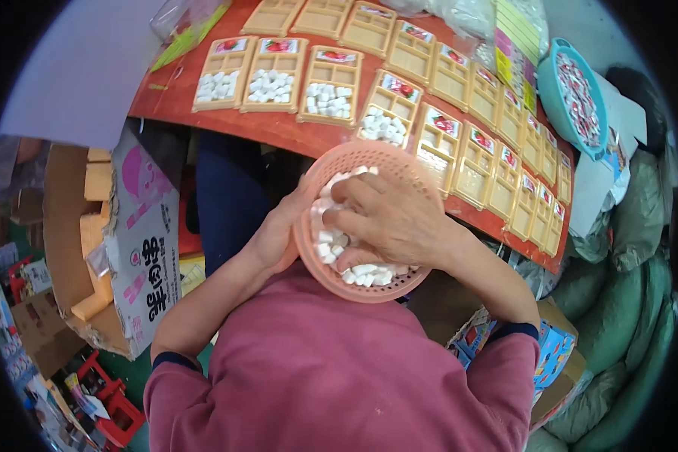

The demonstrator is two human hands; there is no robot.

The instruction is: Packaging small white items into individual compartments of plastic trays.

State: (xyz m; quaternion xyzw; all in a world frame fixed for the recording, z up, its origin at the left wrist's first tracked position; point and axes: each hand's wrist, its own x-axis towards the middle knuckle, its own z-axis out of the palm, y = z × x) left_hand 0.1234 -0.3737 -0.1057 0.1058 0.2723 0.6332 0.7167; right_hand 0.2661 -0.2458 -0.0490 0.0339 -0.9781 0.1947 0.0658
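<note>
A round pink plastic basket (420,167) with a perforated wall is held in front of my body, tilted. My left hand (280,226) is closed on its left rim. Inside lie many small white pieces (369,276), like little cubes or short cylinders. My right hand (388,218) is down in the basket, its fingers curled around some of the white pieces; the fingertips are partly hidden among them. Just beyond the basket, a beige compartment tray (390,105) with a strawberry picture holds white pieces in its near compartment.
On the red table (271,133), several filled trays (271,84) stand at left and rows of trays without pieces (474,162) run to the right. A teal basin (557,90) of small wrapped items sits far right. An open cardboard box (139,248) with beige trays is at left, green sacks (618,301) at right.
</note>
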